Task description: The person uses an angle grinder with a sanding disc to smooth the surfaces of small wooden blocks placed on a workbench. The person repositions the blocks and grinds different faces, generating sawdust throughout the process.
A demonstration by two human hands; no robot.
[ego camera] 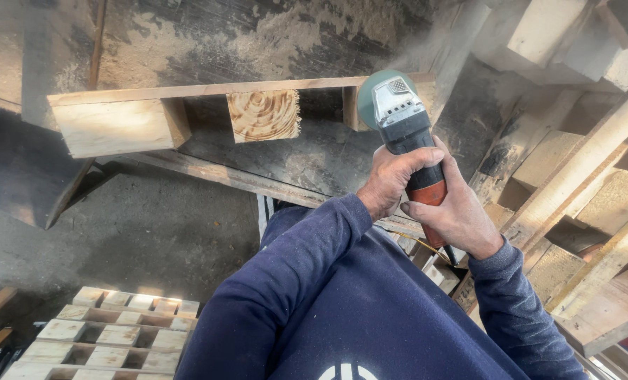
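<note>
Angle grinder — grey head, black and orange body — is gripped in both hands, its green disc against the right-hand block of a wooden pallet standing on edge. Left hand is wrapped shut around the black body; right hand is closed on the orange rear handle, just behind it. Middle block of the pallet shows curved sanding marks — the left block looks plain. More pallets are stacked near the floor's lower left corner, and loose planks lean at the right.
</note>
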